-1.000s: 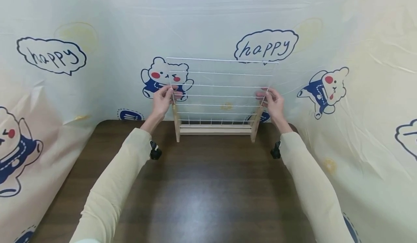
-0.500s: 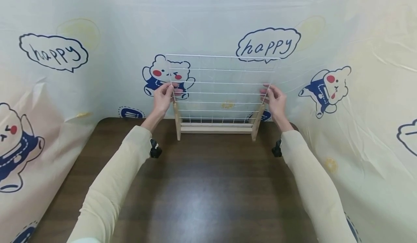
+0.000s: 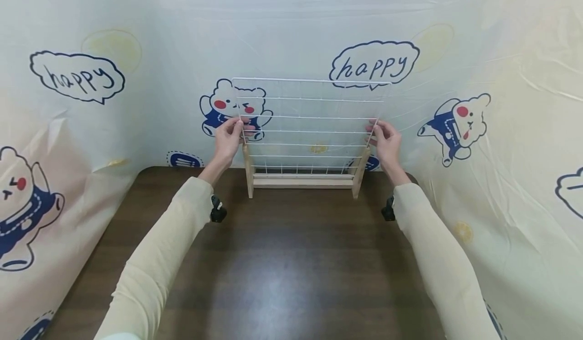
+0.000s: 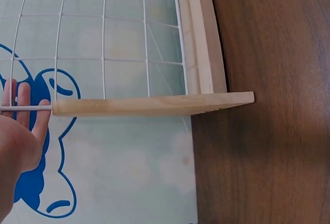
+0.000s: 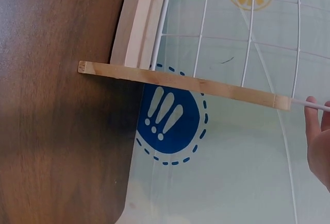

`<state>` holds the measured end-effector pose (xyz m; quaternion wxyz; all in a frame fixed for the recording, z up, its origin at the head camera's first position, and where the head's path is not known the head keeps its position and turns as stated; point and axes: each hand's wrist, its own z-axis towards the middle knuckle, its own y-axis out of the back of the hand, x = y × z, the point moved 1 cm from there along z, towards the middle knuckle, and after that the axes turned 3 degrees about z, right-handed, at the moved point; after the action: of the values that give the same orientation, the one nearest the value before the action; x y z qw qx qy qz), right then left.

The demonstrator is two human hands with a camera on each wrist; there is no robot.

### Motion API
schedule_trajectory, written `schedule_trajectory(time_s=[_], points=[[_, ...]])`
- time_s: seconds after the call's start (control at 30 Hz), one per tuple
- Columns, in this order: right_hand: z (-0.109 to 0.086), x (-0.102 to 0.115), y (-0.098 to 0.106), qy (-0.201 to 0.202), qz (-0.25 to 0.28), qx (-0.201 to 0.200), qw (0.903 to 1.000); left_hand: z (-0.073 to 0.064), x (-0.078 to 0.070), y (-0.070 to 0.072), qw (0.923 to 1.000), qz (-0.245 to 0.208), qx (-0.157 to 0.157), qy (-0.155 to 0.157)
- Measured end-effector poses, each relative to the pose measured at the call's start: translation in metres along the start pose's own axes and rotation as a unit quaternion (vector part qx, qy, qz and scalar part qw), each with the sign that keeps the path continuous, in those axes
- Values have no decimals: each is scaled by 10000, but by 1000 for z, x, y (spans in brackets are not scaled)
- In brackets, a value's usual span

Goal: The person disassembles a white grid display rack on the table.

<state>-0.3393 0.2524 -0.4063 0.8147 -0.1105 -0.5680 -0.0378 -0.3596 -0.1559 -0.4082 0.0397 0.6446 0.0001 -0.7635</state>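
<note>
A white wire grid panel (image 3: 307,132) stands upright in a pale wooden stand (image 3: 302,182) at the back of the table. My left hand (image 3: 227,138) pinches the grid's left edge wire just above the left wooden side piece (image 4: 149,104). On the opposite side, my right hand (image 3: 386,141) pinches the right edge wire above the right wooden side piece (image 5: 185,83). Both wrist views show the grid's lower end at the wooden crossbar. Only part of each hand appears in its wrist view; the right fingertips are cut off there.
The dark brown wooden table (image 3: 282,259) stretches in front of the stand. Behind and at both sides hangs a pale printed cloth (image 3: 291,31) with cartoon bears and lettering, close behind the grid.
Both hands keep their hold on the grid's edge wires. The right hand has shifted slightly to the right in view; the stand looks nearly unmoved, and the head view has drifted a little.
</note>
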Motion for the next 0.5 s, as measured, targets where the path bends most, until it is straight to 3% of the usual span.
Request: schedule_trajectory(time_s=[0.2, 0.5], points=[[0, 0, -1, -39, 6, -68, 10000, 5, 11, -2, 9998, 103, -146, -104], [1, 1, -1, -17, 122, -95, 9999, 4, 8, -2, 9997, 35, -251, -67]])
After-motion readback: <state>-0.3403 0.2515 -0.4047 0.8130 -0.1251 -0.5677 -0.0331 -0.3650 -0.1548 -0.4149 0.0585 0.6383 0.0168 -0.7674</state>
